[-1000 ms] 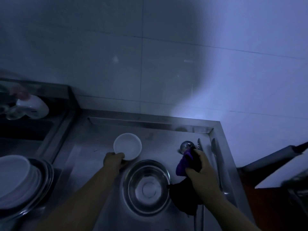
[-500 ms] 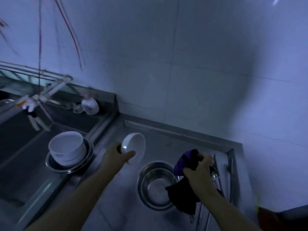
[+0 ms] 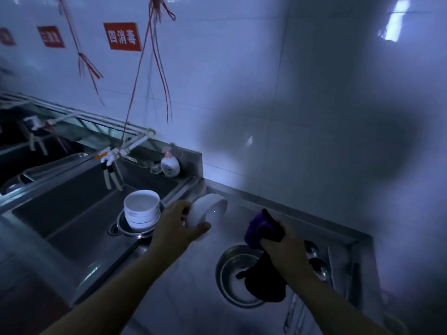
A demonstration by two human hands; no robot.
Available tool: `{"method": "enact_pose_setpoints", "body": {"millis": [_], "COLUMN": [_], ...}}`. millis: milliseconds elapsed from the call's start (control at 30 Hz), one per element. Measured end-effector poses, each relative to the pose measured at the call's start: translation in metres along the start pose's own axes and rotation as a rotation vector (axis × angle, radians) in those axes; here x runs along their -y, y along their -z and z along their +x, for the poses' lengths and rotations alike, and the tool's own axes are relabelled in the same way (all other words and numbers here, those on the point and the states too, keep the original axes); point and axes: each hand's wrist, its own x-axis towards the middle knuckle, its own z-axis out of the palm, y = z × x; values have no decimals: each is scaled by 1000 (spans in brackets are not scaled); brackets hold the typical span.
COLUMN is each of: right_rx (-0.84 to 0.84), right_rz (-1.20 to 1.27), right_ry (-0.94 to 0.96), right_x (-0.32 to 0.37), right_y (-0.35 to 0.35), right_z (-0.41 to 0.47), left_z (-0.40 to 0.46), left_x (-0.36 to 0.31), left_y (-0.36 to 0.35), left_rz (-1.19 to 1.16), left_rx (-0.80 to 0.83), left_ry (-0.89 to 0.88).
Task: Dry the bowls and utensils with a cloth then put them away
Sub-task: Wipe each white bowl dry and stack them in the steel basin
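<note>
My left hand [image 3: 177, 223] grips a small white bowl [image 3: 210, 210], lifted and tilted on its side above the steel counter [image 3: 188, 281]. My right hand [image 3: 281, 247] clutches a purple and dark cloth [image 3: 260, 226], whose dark end hangs down over a steel bowl [image 3: 232, 276] on the counter. A stack of white bowls [image 3: 142, 209] sits on a steel plate in the sink at the left. Ladles and other utensils [image 3: 316, 264] lie at the right, partly hidden behind my right hand.
A deep steel sink [image 3: 72, 206] lies left of the counter, with a soap pump bottle [image 3: 170, 165] on its back ledge. White pipes and red strings [image 3: 135, 93] hang over the sink. The tiled wall [image 3: 290, 117] bounds the counter behind and to the right.
My left hand has lifted the white bowl off the counter and tipped it on its side. The view has swung left toward the sink. My right hand still holds the cloth.
</note>
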Motion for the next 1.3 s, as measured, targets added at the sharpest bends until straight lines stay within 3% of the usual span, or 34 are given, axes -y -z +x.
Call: {"method": "enact_pose_setpoints", "body": {"millis": [100, 233, 333, 400, 533, 700, 833, 967, 1100, 1200, 1300], "right_rx": [-48, -97, 38, 31, 24, -272, -375, -326, -163, -32, -32], "right_rz": [50, 4, -498, -837, -936, -808, -778, -913, -1105, -1218, -1283], "right_ry": [196, 633, 893, 1001, 917, 856, 835, 1036, 1232, 1359, 1388], "right_x": [28, 60, 64, 59, 57, 62, 69, 62, 60, 63, 61], "right_y": [-11, -26, -29, -28, -36, -71, -83, -68, -33, -3, 10], "right_z": [-7, -6, -3, -4, -12, -24, -32, -32, -25, -17, -16], "left_z": [-9, -13, -12, -9, -3, 5, 11, 17, 19, 25, 29], "left_x": [-11, -28, -46, -53, -57, -65, -72, -75, -74, -78, -83], "left_y": [8, 12, 14, 16, 17, 16, 19, 24, 28, 36, 43], "left_rz": [-286, -472, -762, -800, -846, -918, -915, -865, -787, -715, -633], "left_rx": [16, 97, 174, 197, 201, 220, 300, 340, 399, 541, 680], "left_ry": [96, 172, 286, 269, 295, 316, 261, 192, 84, -8, -39]}}
